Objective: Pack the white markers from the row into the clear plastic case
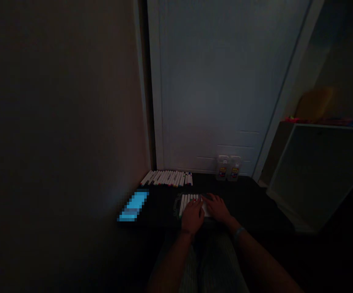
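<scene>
A clear plastic case (pixel 176 206) lies on the black table in front of me, with a row of white markers (pixel 185 203) side by side in it. On the markers near the middle rests my left hand (pixel 194 215), its fingers stretched forward and touching them. My right hand (pixel 218 207) lies over the right part of the case, fingers spread and pointing left, close to the left fingertips. Dim light and the hands hide the case's right side. I cannot make out a marker held in either hand.
More white markers (pixel 167 179) lie in a row at the table's back left. Two clear cases with labels (pixel 228 167) stand upright at the back right. A blurred bright blue rectangle (pixel 134 205) is at the left edge. A white door (pixel 213 81) rises behind the table (pixel 249 207).
</scene>
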{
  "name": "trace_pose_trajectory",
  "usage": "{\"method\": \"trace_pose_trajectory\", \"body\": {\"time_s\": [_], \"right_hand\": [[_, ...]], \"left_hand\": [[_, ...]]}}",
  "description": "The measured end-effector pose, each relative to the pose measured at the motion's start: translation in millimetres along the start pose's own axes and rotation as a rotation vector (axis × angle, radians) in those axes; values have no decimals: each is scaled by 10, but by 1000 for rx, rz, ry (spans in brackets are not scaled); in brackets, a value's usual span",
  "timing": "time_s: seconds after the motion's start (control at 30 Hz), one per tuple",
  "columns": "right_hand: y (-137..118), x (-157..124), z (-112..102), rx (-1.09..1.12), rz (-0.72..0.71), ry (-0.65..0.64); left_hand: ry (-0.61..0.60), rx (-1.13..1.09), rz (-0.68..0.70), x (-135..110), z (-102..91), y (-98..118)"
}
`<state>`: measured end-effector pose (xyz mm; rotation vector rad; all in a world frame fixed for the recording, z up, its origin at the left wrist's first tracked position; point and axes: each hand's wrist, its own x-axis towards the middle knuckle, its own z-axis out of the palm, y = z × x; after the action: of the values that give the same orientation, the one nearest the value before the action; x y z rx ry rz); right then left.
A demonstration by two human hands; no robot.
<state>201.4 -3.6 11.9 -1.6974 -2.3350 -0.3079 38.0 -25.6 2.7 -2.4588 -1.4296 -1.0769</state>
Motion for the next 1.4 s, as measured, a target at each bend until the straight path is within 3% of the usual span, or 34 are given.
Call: {"method": "trace_pose_trajectory", "body": {"time_s": [0.4, 0.8, 1.4], "right_hand": [[-25, -19, -63, 39, 27, 25], [-13, -5, -79, 19, 22, -57], [-31, -22, -152, 46, 27, -73]], "left_hand": [[-18, -7, -20, 19, -68, 56], [-69, -1, -31, 21, -82, 57], [-48, -13, -37, 5, -96, 90]]}}
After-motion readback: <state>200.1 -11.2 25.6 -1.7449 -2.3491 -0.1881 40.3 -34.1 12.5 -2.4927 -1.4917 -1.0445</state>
